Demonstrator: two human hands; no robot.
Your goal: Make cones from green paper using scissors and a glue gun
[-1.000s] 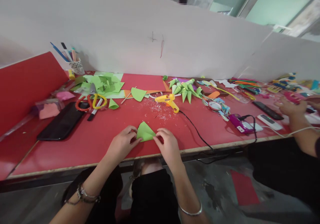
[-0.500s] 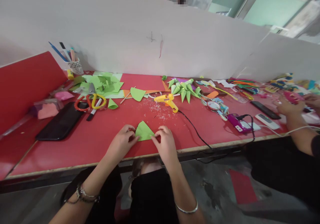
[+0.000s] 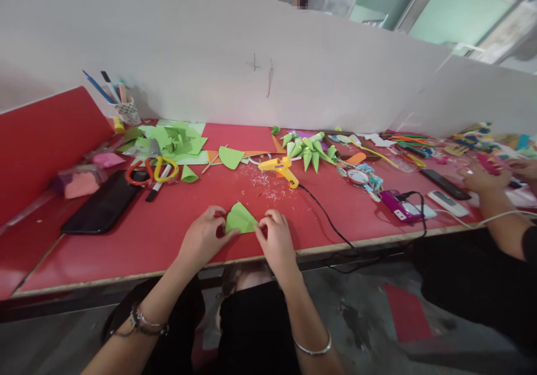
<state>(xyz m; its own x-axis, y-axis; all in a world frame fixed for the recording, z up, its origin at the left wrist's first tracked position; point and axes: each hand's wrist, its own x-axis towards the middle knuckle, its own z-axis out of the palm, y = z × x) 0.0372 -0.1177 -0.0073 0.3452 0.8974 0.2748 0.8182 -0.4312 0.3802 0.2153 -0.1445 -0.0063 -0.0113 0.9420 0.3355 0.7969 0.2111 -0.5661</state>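
Observation:
A green paper piece lies on the red table near its front edge, curled up at one side. My left hand pinches its left edge and my right hand pinches its right corner. Both hands have their fingers closed on the paper. Behind them lies a yellow glue gun with a black cord running off the table's front edge.
Green paper cones and green scraps lie at the back. Scissors, a marker and a black phone sit at the left, a pen cup behind. Another person's hands work at the right among remotes and craft bits.
The green paper's left side has curled upward between my fingers. My hands stayed in nearly the same spot.

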